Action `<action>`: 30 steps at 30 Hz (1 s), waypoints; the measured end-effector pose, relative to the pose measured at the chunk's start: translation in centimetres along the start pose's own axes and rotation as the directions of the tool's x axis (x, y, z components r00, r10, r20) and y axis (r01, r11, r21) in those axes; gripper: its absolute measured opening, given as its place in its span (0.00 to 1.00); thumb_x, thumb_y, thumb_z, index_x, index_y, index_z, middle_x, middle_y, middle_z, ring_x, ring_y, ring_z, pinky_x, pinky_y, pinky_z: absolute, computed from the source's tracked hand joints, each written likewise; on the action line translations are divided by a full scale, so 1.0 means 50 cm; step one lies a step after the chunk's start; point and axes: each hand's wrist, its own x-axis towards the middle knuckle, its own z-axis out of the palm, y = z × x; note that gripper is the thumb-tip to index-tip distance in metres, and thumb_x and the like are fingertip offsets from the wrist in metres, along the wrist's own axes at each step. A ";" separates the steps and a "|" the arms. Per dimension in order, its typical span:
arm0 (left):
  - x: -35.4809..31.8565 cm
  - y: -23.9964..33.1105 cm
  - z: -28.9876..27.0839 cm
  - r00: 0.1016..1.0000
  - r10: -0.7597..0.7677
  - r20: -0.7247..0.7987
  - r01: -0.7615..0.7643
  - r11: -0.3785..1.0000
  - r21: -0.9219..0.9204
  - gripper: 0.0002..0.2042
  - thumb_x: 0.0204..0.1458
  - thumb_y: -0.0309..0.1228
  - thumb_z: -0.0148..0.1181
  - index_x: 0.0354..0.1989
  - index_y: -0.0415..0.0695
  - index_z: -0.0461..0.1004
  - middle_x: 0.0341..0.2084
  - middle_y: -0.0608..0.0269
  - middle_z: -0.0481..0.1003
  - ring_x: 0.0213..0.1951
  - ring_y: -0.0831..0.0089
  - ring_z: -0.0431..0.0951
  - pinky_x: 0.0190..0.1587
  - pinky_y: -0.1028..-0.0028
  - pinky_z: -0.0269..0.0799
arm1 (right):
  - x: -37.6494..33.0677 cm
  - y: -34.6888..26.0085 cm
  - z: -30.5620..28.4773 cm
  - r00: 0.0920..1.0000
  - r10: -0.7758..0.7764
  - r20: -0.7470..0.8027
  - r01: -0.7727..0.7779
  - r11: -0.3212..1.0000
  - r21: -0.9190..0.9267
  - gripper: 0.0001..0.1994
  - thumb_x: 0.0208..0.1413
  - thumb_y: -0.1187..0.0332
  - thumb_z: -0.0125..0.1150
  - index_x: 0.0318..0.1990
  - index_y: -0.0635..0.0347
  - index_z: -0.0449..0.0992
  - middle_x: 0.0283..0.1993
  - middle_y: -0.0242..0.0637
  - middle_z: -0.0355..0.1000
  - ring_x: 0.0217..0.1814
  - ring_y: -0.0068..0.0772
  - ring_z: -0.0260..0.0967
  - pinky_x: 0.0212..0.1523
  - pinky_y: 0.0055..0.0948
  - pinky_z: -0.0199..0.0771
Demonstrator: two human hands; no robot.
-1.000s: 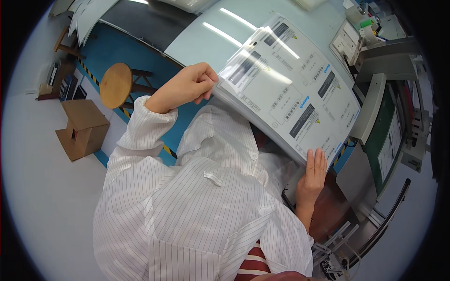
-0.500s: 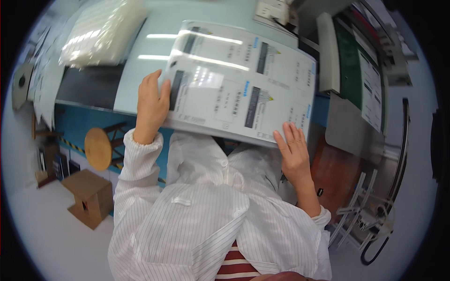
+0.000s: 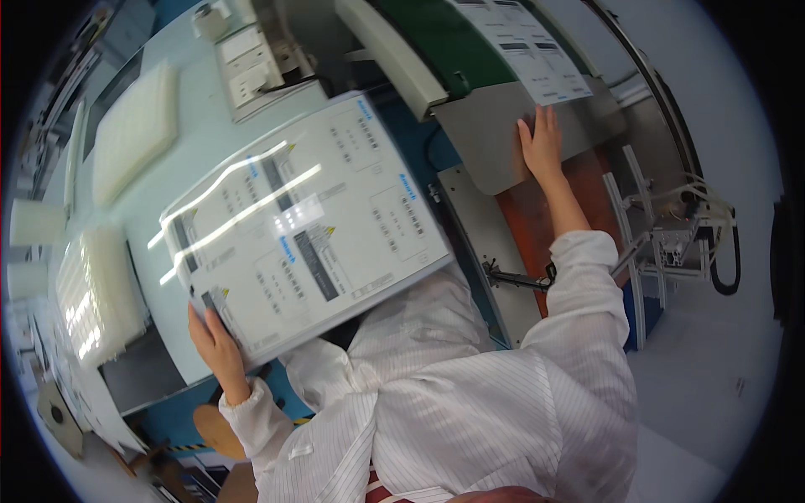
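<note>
A thick, glossy stack of printed sheets (image 3: 335,210), with several repeated label panels on its top face, lies tilted over the table's near edge. My left hand (image 3: 220,352) rests against its near left corner, fingers straight and thumb apart from them. On the right, my right hand (image 3: 543,147) reaches over a grey metal plate (image 3: 486,138) with its fingers extended and thumb apart. Its fingertips are at the near edge of a single printed sheet (image 3: 545,71), which lies partly on a green conveyor belt (image 3: 436,42). Whether they touch the sheet, I cannot tell.
Bundles of pale plastic-wrapped material (image 3: 101,293) and a whitish pad (image 3: 138,134) lie on the left of the pale table (image 3: 168,226). A power strip (image 3: 247,67) sits at the back. An aluminium frame with tubing (image 3: 671,243) stands at right; a round stool (image 3: 216,427) is below.
My view has swung to the right. My right hand has left the stack's near right corner and reached out to the sheet at the conveyor. My left hand stays at the stack's left side.
</note>
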 end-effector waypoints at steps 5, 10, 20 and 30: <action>0.007 -0.006 -0.001 0.993 -0.089 0.072 0.103 0.968 -0.229 0.21 0.64 0.34 0.46 0.60 0.32 0.61 0.50 0.52 0.70 0.48 0.71 0.70 0.51 0.75 0.65 | 0.056 0.074 0.048 0.996 0.051 -0.077 -0.056 0.996 -0.070 0.30 0.61 0.51 0.48 0.65 0.61 0.56 0.69 0.55 0.50 0.72 0.55 0.44 0.67 0.58 0.43; 0.008 0.001 -0.004 0.983 -0.149 0.110 0.176 0.935 -0.308 0.21 0.65 0.35 0.46 0.60 0.32 0.62 0.46 0.56 0.71 0.44 0.76 0.70 0.49 0.78 0.66 | 0.098 0.087 0.074 0.996 0.067 -0.058 -0.070 0.996 -0.055 0.30 0.61 0.51 0.46 0.64 0.61 0.58 0.69 0.55 0.51 0.72 0.54 0.44 0.68 0.57 0.42; 0.009 0.004 0.005 0.996 -0.081 -0.027 0.077 0.990 -0.117 0.20 0.64 0.36 0.45 0.55 0.31 0.66 0.45 0.54 0.73 0.44 0.72 0.71 0.49 0.75 0.65 | 0.124 0.112 0.091 0.997 0.072 -0.012 -0.073 0.986 -0.149 0.32 0.63 0.47 0.37 0.67 0.58 0.55 0.71 0.49 0.49 0.74 0.49 0.43 0.68 0.56 0.41; 0.007 -0.001 -0.006 0.985 -0.147 0.087 0.161 0.968 -0.195 0.23 0.64 0.37 0.47 0.59 0.30 0.63 0.48 0.51 0.71 0.47 0.70 0.72 0.51 0.75 0.66 | -0.083 0.047 0.020 0.987 0.004 0.158 0.003 0.999 -0.039 0.33 0.64 0.46 0.33 0.69 0.61 0.50 0.72 0.52 0.45 0.76 0.50 0.38 0.70 0.55 0.37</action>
